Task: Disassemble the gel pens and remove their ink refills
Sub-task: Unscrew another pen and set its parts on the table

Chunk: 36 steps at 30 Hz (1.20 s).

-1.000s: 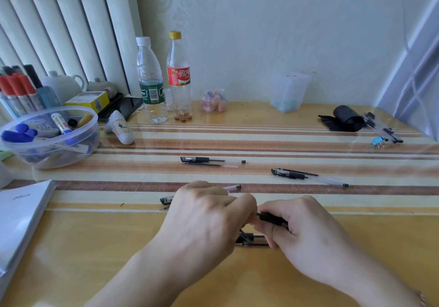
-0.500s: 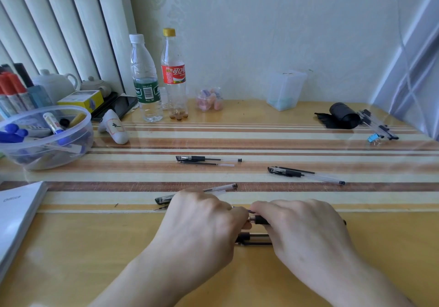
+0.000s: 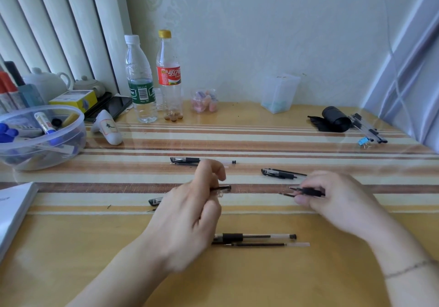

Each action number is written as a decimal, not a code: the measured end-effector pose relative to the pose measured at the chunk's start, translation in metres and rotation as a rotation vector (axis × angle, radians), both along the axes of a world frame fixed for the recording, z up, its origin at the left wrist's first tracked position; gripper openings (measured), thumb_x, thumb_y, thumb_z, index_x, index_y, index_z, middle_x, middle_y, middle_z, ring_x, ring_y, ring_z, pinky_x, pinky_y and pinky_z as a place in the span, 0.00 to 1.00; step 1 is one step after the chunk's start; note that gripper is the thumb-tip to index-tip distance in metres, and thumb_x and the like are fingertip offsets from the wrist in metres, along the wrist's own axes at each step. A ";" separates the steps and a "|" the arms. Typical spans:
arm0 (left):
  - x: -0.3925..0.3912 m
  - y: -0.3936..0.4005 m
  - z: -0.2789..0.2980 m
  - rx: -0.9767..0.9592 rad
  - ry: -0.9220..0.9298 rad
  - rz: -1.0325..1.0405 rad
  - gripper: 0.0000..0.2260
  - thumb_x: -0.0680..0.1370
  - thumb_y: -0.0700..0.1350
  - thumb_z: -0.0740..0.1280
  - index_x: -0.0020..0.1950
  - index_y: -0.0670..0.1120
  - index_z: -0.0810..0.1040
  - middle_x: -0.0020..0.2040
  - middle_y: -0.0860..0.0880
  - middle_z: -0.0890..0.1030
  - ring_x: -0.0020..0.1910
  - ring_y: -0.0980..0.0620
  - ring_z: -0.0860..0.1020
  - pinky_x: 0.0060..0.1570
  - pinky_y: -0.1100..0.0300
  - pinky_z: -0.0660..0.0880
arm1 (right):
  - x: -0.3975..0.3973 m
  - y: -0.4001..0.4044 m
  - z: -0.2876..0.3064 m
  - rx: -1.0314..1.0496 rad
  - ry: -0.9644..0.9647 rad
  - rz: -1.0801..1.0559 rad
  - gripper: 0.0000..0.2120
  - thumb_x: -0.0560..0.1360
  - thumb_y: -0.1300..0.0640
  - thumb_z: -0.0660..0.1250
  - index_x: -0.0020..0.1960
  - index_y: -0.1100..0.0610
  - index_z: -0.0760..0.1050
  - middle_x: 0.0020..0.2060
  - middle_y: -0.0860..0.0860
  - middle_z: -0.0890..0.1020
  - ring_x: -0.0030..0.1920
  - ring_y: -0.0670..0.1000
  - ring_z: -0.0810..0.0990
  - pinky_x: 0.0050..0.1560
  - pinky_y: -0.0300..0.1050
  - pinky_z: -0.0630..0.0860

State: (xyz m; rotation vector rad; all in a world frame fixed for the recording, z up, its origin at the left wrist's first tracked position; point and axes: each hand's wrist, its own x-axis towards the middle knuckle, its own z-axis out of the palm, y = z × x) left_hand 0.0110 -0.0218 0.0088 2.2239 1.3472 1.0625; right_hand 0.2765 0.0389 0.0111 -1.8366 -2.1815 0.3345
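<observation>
My left hand [image 3: 190,214] grips a clear pen cap [image 3: 222,189] with a black clip, held over the striped table. My right hand [image 3: 332,197] holds the uncapped gel pen [image 3: 306,191] by its black grip, tip pointing left. Between my forearms lie a disassembled pen barrel [image 3: 256,236] and its loose ink refill [image 3: 266,244]. Farther back rest one pen with a refill beside it [image 3: 202,160] and another pen pair [image 3: 280,173]. A pen part [image 3: 155,201] pokes out left of my left hand.
A clear plastic bowl [image 3: 59,145] of markers stands at the left, a white booklet [image 3: 14,207] at the left edge. Two bottles [image 3: 152,78], a small candy jar [image 3: 204,101] and a translucent box [image 3: 280,93] line the wall. A black roll [image 3: 335,119] and more pens [image 3: 368,131] lie far right.
My hands were pressed together on one pen near the front edge. They have pulled apart, the cap coming off in my left hand and the pen body going right in my right hand.
</observation>
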 end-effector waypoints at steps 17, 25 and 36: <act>0.014 0.014 -0.017 -0.370 -0.424 -0.024 0.05 0.78 0.43 0.67 0.53 0.50 0.79 0.41 0.47 0.85 0.37 0.37 0.80 0.36 0.50 0.78 | -0.020 -0.013 0.004 -0.061 0.233 0.248 0.16 0.69 0.32 0.56 0.49 0.35 0.77 0.41 0.33 0.82 0.44 0.38 0.81 0.46 0.43 0.79; 0.013 0.015 -0.023 -0.332 -0.353 -0.063 0.06 0.78 0.45 0.68 0.54 0.52 0.80 0.35 0.49 0.82 0.30 0.55 0.74 0.34 0.59 0.73 | -0.035 -0.022 0.006 0.022 0.341 0.360 0.15 0.71 0.38 0.60 0.52 0.38 0.80 0.47 0.30 0.82 0.50 0.35 0.80 0.49 0.33 0.75; 0.011 0.015 -0.020 -0.269 -0.334 -0.048 0.05 0.78 0.47 0.68 0.53 0.53 0.81 0.31 0.53 0.77 0.30 0.59 0.71 0.34 0.67 0.68 | -0.031 -0.021 0.007 0.082 0.324 0.369 0.13 0.72 0.43 0.63 0.54 0.40 0.81 0.48 0.33 0.82 0.51 0.37 0.80 0.48 0.34 0.75</act>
